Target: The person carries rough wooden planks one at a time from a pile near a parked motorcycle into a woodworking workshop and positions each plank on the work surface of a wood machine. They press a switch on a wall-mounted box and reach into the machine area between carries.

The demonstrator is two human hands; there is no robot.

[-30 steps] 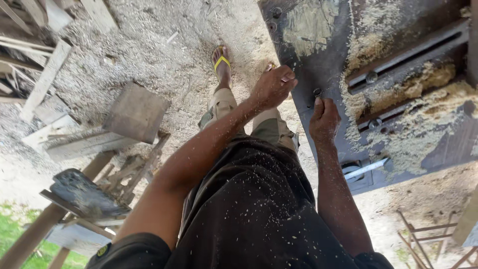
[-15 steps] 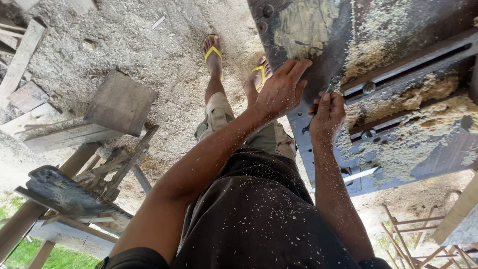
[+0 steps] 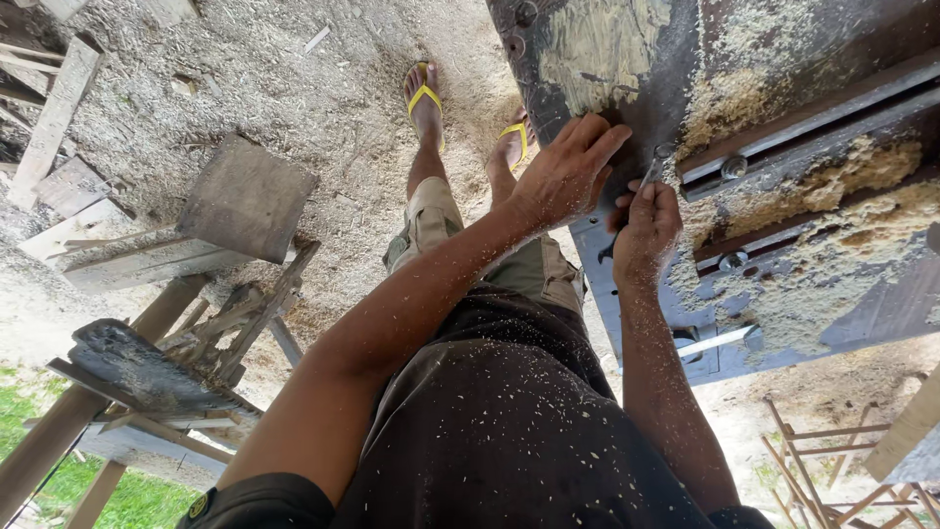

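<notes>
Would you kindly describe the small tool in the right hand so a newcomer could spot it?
Start at the sawdust-caked metal machine table. At its near edge the right hand grips a slim metal tool, unlike the fixed bolts nearby.

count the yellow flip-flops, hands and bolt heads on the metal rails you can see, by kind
yellow-strapped flip-flops: 2
bare hands, left hand and right hand, the right pinching a small metal tool: 2
round bolt heads on the sawdust-covered metal rails: 2
total: 6
</notes>
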